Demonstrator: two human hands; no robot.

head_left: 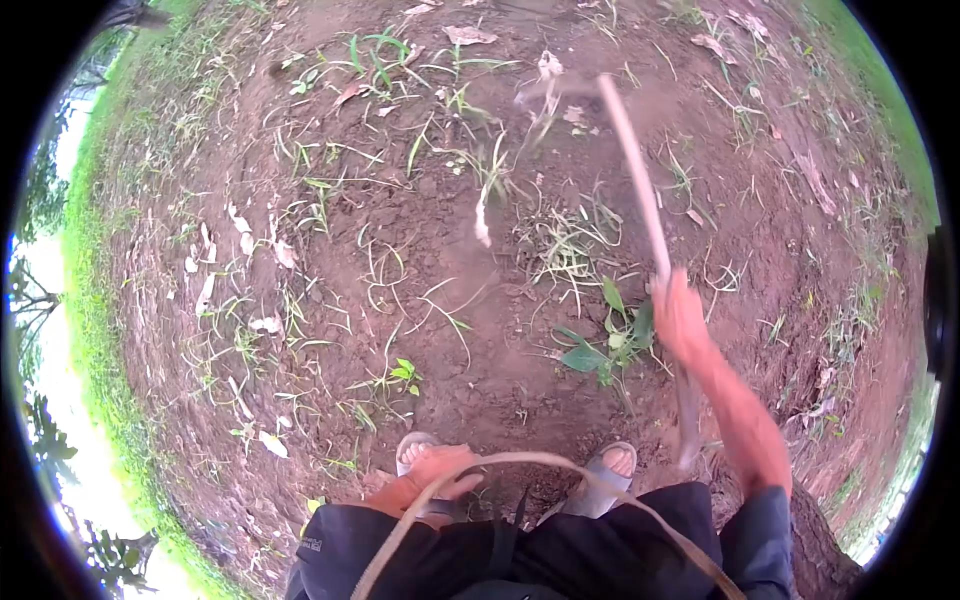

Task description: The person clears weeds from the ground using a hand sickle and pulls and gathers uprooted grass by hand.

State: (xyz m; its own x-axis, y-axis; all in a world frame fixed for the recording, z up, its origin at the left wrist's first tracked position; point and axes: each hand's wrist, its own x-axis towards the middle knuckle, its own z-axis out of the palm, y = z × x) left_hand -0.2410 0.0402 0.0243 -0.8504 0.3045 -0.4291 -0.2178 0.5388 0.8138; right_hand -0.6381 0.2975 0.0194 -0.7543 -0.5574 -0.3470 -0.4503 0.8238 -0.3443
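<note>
My right hand point(678, 315) is closed round a long wooden handle point(637, 165), which slants from the upper middle down past my wrist. Around the handle's upper end the view is smeared by motion, and a blurred shape stretches left from it. My left hand point(445, 468) rests low near my left knee, above the sandalled foot, its fingers partly apart with nothing seen in them. A tan strap or cord point(530, 458) arcs across the bottom, in front of my legs.
Reddish soil point(450, 290) with scattered grass and dry leaves surrounds my sandalled feet point(612, 465). A broad-leaved green plant point(590, 355) grows left of my right hand. A tree trunk point(815, 540) stands at the lower right. Bright grass point(95, 350) borders the left.
</note>
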